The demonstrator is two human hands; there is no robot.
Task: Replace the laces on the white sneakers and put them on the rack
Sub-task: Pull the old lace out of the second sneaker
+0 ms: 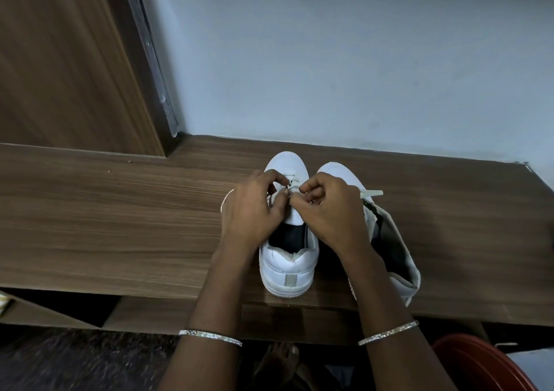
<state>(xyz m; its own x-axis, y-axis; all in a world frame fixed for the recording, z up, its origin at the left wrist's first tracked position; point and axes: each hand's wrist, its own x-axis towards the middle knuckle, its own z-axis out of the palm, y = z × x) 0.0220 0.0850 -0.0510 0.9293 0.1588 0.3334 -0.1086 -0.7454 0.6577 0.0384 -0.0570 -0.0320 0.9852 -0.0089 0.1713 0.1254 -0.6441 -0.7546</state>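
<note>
Sneaker [289, 267] on shelf [120, 225], toe at 12, heel at 6. Left hand [251, 207] and right hand [329, 210] each pinch lace [371, 193] at eyelets, fingers curled. Lace tail trails to 3, nearer right hand.

Wood-grain bench top [120, 225] is set against pale grey wall [329, 60]; brown panel [60, 60] is stood left; red tub [479, 366] below.

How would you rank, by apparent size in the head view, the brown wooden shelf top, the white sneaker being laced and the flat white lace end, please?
Largest: brown wooden shelf top.
Middle: white sneaker being laced.
Smallest: flat white lace end.
</note>
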